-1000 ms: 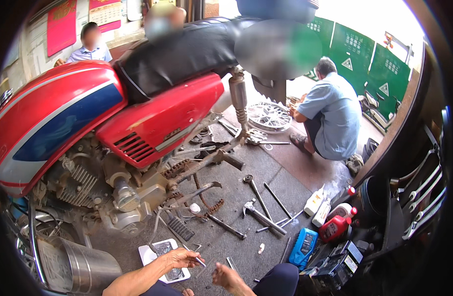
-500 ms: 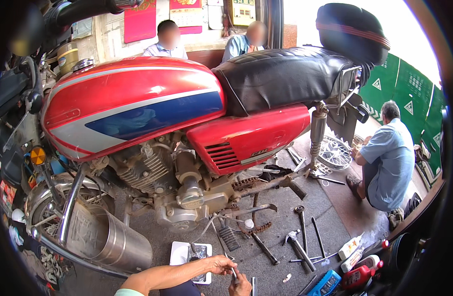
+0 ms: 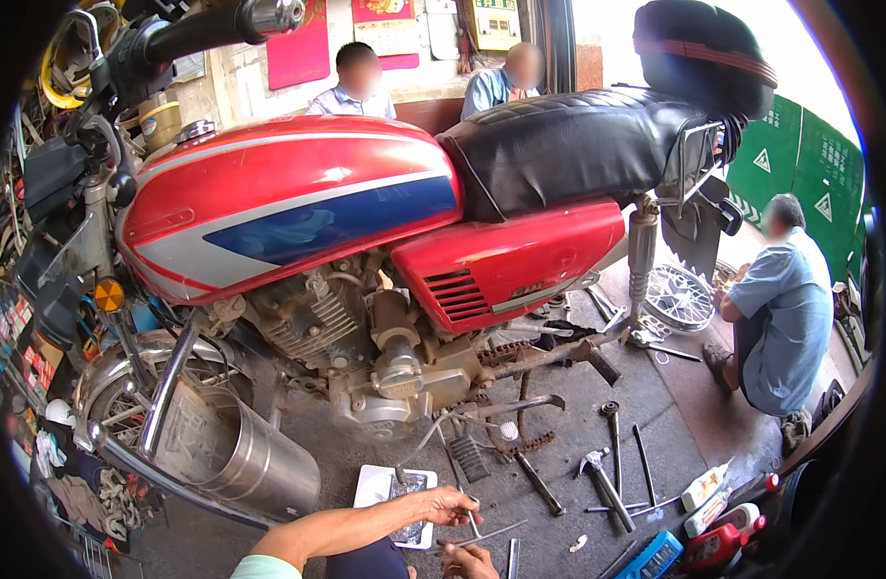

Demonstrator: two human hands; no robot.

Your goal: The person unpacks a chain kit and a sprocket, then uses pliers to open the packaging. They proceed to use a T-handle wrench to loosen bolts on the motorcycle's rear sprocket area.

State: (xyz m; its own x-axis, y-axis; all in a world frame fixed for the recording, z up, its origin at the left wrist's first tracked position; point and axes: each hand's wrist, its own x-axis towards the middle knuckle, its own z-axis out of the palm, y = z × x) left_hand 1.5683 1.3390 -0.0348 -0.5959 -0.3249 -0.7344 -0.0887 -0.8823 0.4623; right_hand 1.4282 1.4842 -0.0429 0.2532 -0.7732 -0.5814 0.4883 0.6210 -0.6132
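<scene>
T-shaped metal tool (image 3: 505, 529) lies near centre, low over the floor (image 3: 568, 482); just left of it sits a white tray (image 3: 368, 489), partly behind the forearm, with dark, shiny contents too unclear to name; farther left, below the front of the red motorcycle (image 3: 303, 179), is an open steel cylinder (image 3: 281, 471), its inside hard to make out; at near right, white bottles (image 3: 705, 486) and a red bottle (image 3: 713, 547) cluster beside a blue boxy thing (image 3: 653, 557), their contents hidden; a black top box (image 3: 698, 63) sits shut at the motorcycle's tail, far right.

Left hand (image 3: 449, 505) has its grip closed on the tool's shaft, just beyond the crossbar; the shaft shows below the fingers and meets the bar near its middle; right hand (image 3: 469, 562) is nearer, at the bar's left half, while the other half sticks out to the right; whether this second grip is wrapped round the bar or only rests against it, I cannot tell; a hammer (image 3: 609, 490) lies on the floor to the right, well apart from both hands.
</scene>
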